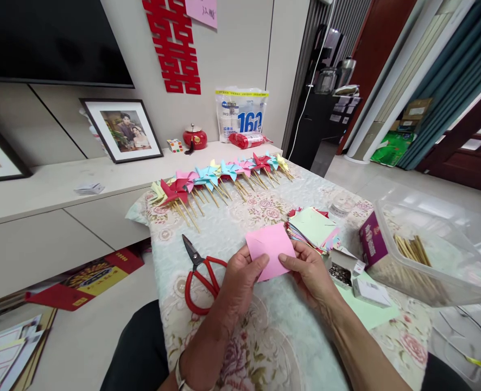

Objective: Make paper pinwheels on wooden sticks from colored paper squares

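Surface: table under a pale floral-print tablecloth (273,336), running forward from the hands. Beyond it a long low beige cabinet (40,217) against the wall, with a framed photo (122,129), a red lidded pot (195,137) and a white-and-blue plastic pack (242,113) on top. Red paper-cut wall ornament (174,46) above, dark TV screen (49,41) up left. Light tiled floor to the right, doorway behind.

Hands: left hand (238,282) and right hand (311,271) close together, both pinching the lower edge of one pink square paper sheet (270,250), thumbs on top. Sheet is held just above the cloth, between the two hands.

Hard to read: both forearms cut off at the bottom edge; fingers under the sheet hidden. Small open box (340,269) just right of the right hand holds small dark metallic bits, too small to identify. Print on the purple carton (373,241) is illegible.

Containers: clear plastic bin (440,255) far right, holding a bundle of thin wooden sticks (411,250); the bin's right end runs out of frame.

Rest: red-handled scissors (202,274) lie just left of the left hand. Stack of mixed-colour paper squares (314,228) just beyond the right hand. Row of finished paper pinwheels on sticks (220,176) lies well ahead of both hands, along the far table edge.
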`<state>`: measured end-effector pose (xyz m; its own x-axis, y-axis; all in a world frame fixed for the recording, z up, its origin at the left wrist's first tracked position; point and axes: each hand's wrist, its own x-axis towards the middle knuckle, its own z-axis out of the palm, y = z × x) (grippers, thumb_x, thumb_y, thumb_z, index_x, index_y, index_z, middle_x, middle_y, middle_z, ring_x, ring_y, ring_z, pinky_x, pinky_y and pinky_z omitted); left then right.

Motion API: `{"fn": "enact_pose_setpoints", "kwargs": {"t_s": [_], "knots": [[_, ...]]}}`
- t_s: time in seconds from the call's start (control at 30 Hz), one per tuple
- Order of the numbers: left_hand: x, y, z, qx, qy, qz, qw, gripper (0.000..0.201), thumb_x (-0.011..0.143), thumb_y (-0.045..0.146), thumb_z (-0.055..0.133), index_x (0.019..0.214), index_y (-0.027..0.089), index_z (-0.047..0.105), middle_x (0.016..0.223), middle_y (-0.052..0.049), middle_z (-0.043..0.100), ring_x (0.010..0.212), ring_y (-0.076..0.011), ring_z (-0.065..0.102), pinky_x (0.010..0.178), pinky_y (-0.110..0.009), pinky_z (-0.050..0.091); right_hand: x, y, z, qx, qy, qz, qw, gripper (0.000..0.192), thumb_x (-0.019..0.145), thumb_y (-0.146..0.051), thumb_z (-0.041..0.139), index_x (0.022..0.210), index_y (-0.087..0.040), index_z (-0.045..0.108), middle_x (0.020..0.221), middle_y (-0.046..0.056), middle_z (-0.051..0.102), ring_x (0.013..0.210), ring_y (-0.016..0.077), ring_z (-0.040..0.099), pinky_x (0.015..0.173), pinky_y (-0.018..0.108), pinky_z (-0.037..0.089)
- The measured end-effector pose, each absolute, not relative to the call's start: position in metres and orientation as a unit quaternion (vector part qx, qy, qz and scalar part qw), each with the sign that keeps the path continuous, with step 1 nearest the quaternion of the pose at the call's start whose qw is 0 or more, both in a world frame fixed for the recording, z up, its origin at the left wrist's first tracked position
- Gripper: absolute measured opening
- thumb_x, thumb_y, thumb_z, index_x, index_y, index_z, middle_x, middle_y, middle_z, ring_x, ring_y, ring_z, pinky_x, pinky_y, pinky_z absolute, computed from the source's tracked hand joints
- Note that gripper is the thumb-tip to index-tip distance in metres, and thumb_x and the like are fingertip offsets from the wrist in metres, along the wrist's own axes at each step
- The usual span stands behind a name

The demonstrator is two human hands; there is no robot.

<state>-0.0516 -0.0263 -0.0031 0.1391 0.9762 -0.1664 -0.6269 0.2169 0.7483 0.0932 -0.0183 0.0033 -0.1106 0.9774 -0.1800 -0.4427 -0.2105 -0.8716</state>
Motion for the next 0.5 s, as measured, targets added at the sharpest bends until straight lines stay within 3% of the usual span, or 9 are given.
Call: {"fn": "enact_pose_setpoints", "kwargs": {"t_s": [0.07, 0.2, 0.37, 0.5], "knots": [[-0.052, -0.026, -0.005, 0.278, 0.340, 0.567, 0.697, 0.054, 0.057, 0.026, 0.091, 0.105, 0.012, 0.072, 0.090, -0.010, 0.079, 0.085, -0.0258, 0.072, 0.078, -0.034, 0.054, 0.094, -0.018, 0.004, -0.401, -0.339, 0.668, 0.528, 0.039, 0.059, -0.032, 0.092, 0.091, -0.018, 0.075, 0.080, 0.006, 0.080, 0.066, 0.0217, 0.070, 0.068, 0.034, 0.053], [-0.054, -0.027, -0.008, 0.296, 0.359, 0.546, 0.697, 0.053, 0.062, 0.023, 0.088, 0.110, 0.011, 0.070, 0.093, -0.012, 0.079, 0.080, -0.0239, 0.072, 0.077, -0.034, 0.054, 0.099, -0.017, 0.009, -0.398, -0.329, 0.676, 0.526, 0.036, 0.065, -0.039, 0.088, 0.092, -0.017, 0.077, 0.083, 0.008, 0.080, 0.071, 0.0243, 0.071, 0.069, 0.035, 0.053], [-0.056, -0.029, -0.007, 0.306, 0.364, 0.522, 0.708, 0.053, 0.061, 0.022, 0.089, 0.109, 0.011, 0.070, 0.097, -0.013, 0.079, 0.082, -0.0242, 0.072, 0.079, -0.034, 0.054, 0.104, -0.015, 0.012, -0.417, -0.301, 0.663, 0.544, 0.027, 0.063, -0.034, 0.089, 0.079, -0.017, 0.076, 0.073, 0.005, 0.077, 0.060, 0.0184, 0.065, 0.060, 0.029, 0.048], [-0.058, -0.027, -0.005, 0.289, 0.366, 0.544, 0.698, 0.048, 0.062, 0.023, 0.088, 0.105, 0.011, 0.071, 0.093, -0.011, 0.079, 0.078, -0.0209, 0.071, 0.077, -0.031, 0.053, 0.103, -0.015, 0.010, -0.400, -0.324, 0.662, 0.545, 0.031, 0.062, -0.029, 0.089, 0.088, -0.017, 0.078, 0.078, 0.005, 0.079, 0.063, 0.0180, 0.066, 0.066, 0.030, 0.049]]}}
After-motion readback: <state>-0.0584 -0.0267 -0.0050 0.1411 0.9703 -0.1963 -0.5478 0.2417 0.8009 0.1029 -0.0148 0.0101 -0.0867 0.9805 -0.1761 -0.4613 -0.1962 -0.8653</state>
